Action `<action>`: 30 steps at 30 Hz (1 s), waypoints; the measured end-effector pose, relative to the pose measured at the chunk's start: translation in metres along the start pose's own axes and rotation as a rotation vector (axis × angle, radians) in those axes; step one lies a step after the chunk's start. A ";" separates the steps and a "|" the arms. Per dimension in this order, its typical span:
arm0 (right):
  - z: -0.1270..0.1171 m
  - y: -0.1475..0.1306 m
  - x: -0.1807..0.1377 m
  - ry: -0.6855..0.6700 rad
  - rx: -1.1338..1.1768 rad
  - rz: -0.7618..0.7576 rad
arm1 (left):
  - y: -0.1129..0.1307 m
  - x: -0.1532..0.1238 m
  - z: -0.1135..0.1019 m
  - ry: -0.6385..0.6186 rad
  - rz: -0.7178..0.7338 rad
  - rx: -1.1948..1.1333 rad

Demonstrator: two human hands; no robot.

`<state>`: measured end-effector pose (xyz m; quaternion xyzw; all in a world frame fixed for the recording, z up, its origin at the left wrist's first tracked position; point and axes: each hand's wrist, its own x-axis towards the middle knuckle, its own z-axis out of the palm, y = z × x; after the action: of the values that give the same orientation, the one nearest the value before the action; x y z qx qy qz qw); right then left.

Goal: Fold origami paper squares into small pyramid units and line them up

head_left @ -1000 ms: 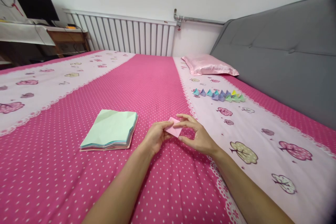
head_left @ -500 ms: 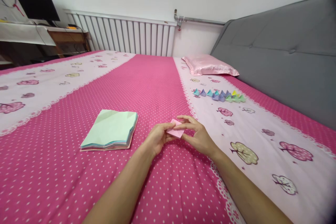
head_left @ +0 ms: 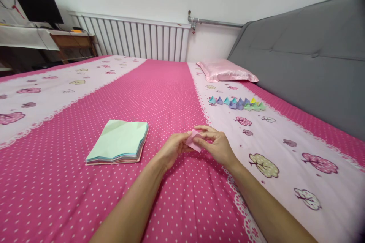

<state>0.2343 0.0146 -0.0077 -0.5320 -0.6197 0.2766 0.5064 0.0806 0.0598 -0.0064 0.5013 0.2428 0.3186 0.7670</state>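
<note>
A small folded piece of pink paper (head_left: 194, 141) is held between my two hands, just above the bed. My left hand (head_left: 176, 147) pinches its left edge with the thumb on top. From the other side, my right hand (head_left: 214, 142) grips the paper, its thumb lying across the near face and its fingers behind. Left of my hands lies a stack of square paper sheets (head_left: 116, 140) with a pale green sheet on top. Farther off to the right, several small folded paper pieces (head_left: 238, 103) in blue, purple, green and yellow stand grouped together.
The bed (head_left: 168, 91) has a pink dotted and white patterned cover. A pink pillow (head_left: 226, 70) rests by the grey headboard (head_left: 302, 60). Behind are a white radiator (head_left: 131, 38) and a desk (head_left: 74, 41) with a monitor (head_left: 37, 5).
The pink paper has turned in my hands, with one corner now pointing upward. My right thumb has moved onto its near face.
</note>
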 end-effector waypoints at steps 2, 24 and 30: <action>0.000 0.000 0.000 0.003 0.013 -0.006 | 0.000 -0.001 0.000 -0.050 0.021 0.060; 0.001 -0.001 0.000 0.140 0.192 0.096 | 0.005 0.000 0.003 -0.093 0.085 0.171; 0.002 -0.004 -0.002 0.115 0.168 0.061 | -0.002 0.004 -0.005 -0.076 0.116 0.338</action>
<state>0.2309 0.0122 -0.0051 -0.5214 -0.5478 0.3118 0.5751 0.0806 0.0650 -0.0102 0.6480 0.2345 0.2980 0.6605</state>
